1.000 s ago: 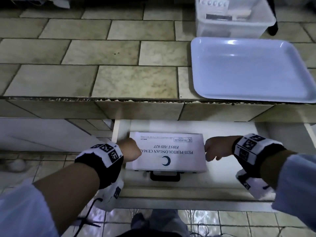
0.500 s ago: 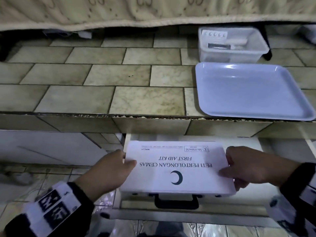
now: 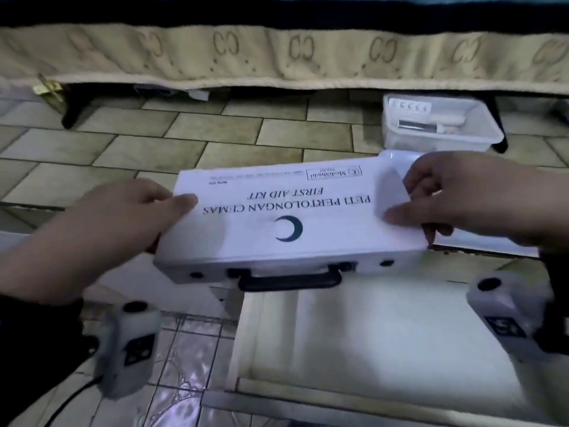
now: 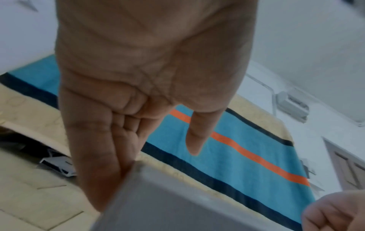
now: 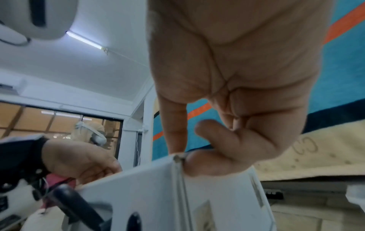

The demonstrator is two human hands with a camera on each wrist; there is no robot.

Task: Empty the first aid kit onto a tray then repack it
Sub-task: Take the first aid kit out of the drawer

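Observation:
The white first aid kit (image 3: pixel 289 217) is shut and held in the air over the counter's front edge, its black handle (image 3: pixel 289 280) facing me. My left hand (image 3: pixel 166 217) grips its left end, thumb on the lid and fingers underneath. My right hand (image 3: pixel 412 211) grips the right end the same way. The left wrist view shows my left hand (image 4: pixel 138 109) against the kit (image 4: pixel 187 203). In the right wrist view my right hand (image 5: pixel 227 125) pinches the corner of the kit (image 5: pixel 148 195). The white tray (image 3: pixel 397 157) lies on the counter, mostly hidden behind the kit and my right hand.
An open white drawer (image 3: pixel 385 340) lies below the kit. A clear plastic bin (image 3: pixel 440 127) with small items stands at the back right of the tiled counter (image 3: pixel 154 143). A beige patterned cloth (image 3: pixel 277 57) hangs over the counter's far side.
Both hands have lifted the kit out of the drawer, up and forward to counter height. The kit now covers most of the tray.

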